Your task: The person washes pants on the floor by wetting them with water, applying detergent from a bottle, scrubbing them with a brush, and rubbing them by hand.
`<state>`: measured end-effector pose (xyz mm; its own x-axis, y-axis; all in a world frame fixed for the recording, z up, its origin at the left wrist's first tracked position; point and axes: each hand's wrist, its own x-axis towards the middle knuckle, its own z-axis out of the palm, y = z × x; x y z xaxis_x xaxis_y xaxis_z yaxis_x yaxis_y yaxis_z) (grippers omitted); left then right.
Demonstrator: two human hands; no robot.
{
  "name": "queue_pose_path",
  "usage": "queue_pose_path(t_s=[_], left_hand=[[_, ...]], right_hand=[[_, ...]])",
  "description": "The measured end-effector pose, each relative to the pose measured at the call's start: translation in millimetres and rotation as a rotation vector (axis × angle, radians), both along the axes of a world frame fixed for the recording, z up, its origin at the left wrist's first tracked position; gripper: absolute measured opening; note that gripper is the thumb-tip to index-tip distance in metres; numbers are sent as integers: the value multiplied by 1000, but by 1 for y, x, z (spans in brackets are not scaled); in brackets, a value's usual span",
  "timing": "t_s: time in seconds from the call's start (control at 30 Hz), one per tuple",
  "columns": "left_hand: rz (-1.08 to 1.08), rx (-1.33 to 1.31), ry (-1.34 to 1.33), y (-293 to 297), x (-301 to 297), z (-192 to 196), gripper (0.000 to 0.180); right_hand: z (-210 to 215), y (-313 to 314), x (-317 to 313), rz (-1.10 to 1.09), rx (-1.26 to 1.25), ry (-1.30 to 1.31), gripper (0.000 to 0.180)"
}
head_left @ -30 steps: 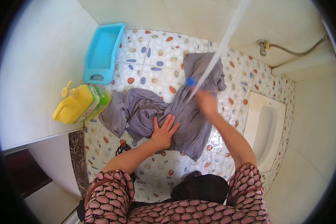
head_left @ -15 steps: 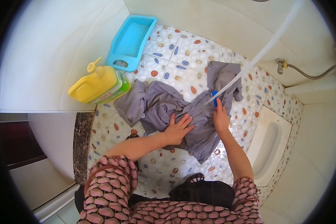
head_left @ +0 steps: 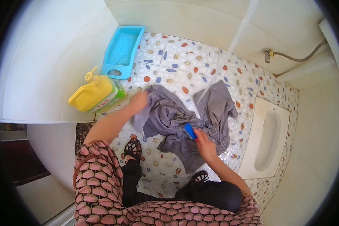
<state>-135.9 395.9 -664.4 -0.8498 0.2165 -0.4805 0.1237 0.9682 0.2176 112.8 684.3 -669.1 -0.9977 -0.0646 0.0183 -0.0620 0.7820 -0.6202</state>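
Observation:
A wet grey garment (head_left: 184,120) lies crumpled on the pebble-patterned floor (head_left: 184,60). My left hand (head_left: 138,102) grips its upper left edge, close to the yellow jug. My right hand (head_left: 204,143) is closed around the blue end (head_left: 190,132) of a pale hose (head_left: 229,52), held against the middle of the cloth. The hose runs up and away to the top of the view.
A yellow detergent jug (head_left: 96,94) lies on its side at the left. A blue plastic washboard tray (head_left: 122,51) leans by the wall behind it. A white squat toilet pan (head_left: 267,139) is at the right, with a wall tap (head_left: 267,56) above it.
My left hand has left the middle of the garment and moved left to take its edge. My right hand with the hose end has come down toward me.

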Motion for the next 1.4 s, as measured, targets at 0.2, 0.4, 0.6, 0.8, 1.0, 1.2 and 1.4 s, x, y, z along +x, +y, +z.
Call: queue_pose_path(t_s=[0.2,0.4,0.6,0.8,1.0,1.2,1.4], left_hand=[[-324,252,513,206,-124,107,20],[-80,780,461,289,-149,150,32],[-406,824,184,267,-107,88,97],[-391,170,-101,121,33,-7,58],[-688,333,-9,48,145,28,26],[-926,462,14,75,203,31,16],[-895,213,-361,139,206,-29,14]], right_hand=[[-16,-2,3,59,38,-219,58],[3,10,23,25,111,-62,49],[10,32,19,-71,-8,114,49],[22,42,-49,-176,45,-54,52],[-42,102,-138,83,462,-85,40],[3,59,-143,201,373,-205,41],[-29,115,-160,84,503,-129,38]])
